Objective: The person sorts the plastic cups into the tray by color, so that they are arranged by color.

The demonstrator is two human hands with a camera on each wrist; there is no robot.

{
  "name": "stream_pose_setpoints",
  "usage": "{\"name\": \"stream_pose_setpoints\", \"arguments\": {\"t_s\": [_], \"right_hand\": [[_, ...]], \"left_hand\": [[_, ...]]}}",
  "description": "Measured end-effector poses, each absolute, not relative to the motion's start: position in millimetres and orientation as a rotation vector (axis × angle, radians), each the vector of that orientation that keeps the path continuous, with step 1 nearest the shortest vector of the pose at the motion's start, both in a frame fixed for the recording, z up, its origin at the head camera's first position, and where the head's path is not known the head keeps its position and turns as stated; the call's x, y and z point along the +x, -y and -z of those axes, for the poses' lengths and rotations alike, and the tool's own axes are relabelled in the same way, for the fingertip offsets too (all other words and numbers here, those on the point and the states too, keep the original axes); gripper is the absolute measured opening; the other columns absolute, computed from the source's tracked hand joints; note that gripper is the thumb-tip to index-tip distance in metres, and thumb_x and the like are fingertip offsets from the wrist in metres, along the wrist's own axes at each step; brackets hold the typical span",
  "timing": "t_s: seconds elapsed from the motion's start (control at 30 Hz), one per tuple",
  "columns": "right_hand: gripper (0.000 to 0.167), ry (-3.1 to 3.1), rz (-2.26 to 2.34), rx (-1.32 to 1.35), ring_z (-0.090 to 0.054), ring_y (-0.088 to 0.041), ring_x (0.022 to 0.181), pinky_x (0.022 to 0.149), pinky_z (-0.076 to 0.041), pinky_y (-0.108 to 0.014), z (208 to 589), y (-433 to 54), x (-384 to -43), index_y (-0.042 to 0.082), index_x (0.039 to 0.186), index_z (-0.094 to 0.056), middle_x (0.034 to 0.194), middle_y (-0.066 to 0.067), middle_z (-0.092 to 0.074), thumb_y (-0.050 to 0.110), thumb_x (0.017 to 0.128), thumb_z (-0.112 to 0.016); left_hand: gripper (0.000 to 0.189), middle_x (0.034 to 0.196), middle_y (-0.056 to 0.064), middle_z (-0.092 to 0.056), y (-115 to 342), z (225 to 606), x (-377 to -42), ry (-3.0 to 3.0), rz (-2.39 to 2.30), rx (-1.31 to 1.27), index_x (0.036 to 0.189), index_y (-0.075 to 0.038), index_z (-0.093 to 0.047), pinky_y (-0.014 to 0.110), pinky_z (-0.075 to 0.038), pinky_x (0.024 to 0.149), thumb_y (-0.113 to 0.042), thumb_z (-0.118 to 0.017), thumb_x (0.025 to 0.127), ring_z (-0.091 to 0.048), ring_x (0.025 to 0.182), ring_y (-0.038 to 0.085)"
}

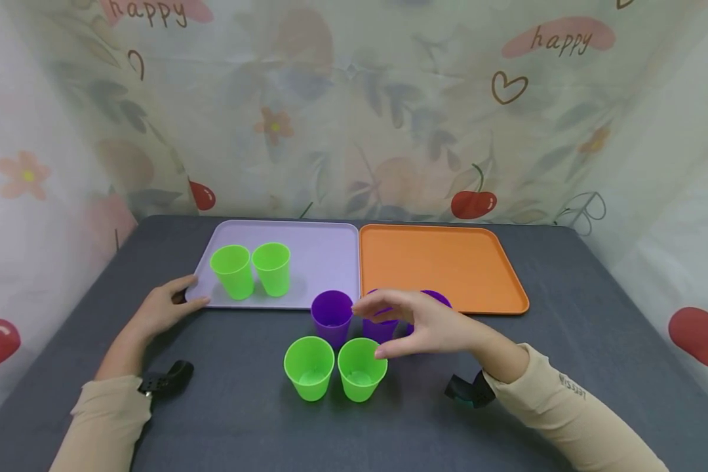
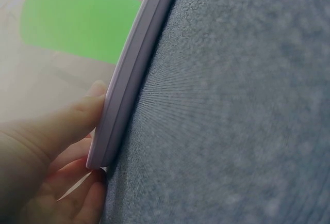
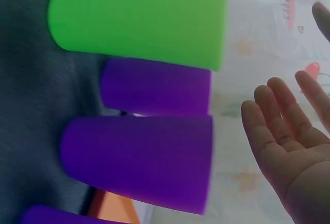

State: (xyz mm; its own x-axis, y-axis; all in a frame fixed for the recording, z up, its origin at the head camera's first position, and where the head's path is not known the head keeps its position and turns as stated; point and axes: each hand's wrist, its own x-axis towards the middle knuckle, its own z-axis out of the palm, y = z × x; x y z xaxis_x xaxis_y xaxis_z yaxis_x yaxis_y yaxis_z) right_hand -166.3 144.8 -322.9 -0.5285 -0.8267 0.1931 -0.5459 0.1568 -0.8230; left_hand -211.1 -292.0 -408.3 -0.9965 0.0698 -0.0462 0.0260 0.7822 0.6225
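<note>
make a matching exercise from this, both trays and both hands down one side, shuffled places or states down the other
Column 1
1. lilac rectangular tray
2. orange rectangular tray
3. left hand
4. right hand

Column 2
A. holds nothing, near the tapered purple cups
B. grips a tray corner
C. has two tapered green cups on it
D. lies right of the other tray

Pairs: 1-C, 2-D, 3-B, 4-A

Viewing a green cup beside purple cups on a dark bench, with patterned cloth behind; holding the right hand near yet apart from the cups.
</note>
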Motion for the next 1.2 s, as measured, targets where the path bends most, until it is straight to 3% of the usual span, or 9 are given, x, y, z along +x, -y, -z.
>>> {"name": "stream_pose_setpoints", "arguments": {"t_s": [0.3, 0.7, 1.2], "right_hand": [[0.057, -2.122, 1.273, -1.384, -0.056, -0.022, 0.115, 0.1, -0.045, -0.034, 341.4, -146.6, -156.9, 0.0, 0.126, -0.049, 0.125, -0.012, -0.055, 0.016, 0.078, -0.075], [0.063, -2.114, 1.28, -1.342, -0.053, -0.018, 0.119, 0.103, -0.043, -0.029, 351.1, -144.3, -154.8, 0.005, 0.129, -0.049, 0.128, -0.015, -0.054, 0.018, 0.075, -0.078], [0.062, -2.241, 1.169, -1.399, -0.054, -0.014, 0.117, 0.099, -0.047, -0.028, 359.1, -137.8, -151.9, 0.011, 0.128, -0.051, 0.124, -0.003, -0.058, 0.023, 0.074, -0.08]], "left_hand": [[0.073, 0.138, 0.037, -0.036, 292.4, 408.0, -211.5, -2.905, -0.994, 0.079, 0.139, 0.009, -0.034, 0.057, -0.037, 0.1, -0.038, -0.061, 0.089, -0.041, 0.125, 0.048], [0.075, 0.14, 0.037, -0.034, 291.7, 407.8, -211.6, -2.885, -1.011, 0.063, 0.14, 0.008, -0.033, 0.057, -0.036, 0.101, -0.038, -0.061, 0.089, -0.04, 0.126, 0.048], [0.074, 0.14, 0.037, -0.034, 291.9, 407.6, -210.8, -2.883, -1.035, 0.077, 0.14, 0.008, -0.033, 0.056, -0.036, 0.101, -0.038, -0.061, 0.089, -0.04, 0.127, 0.048]]}}
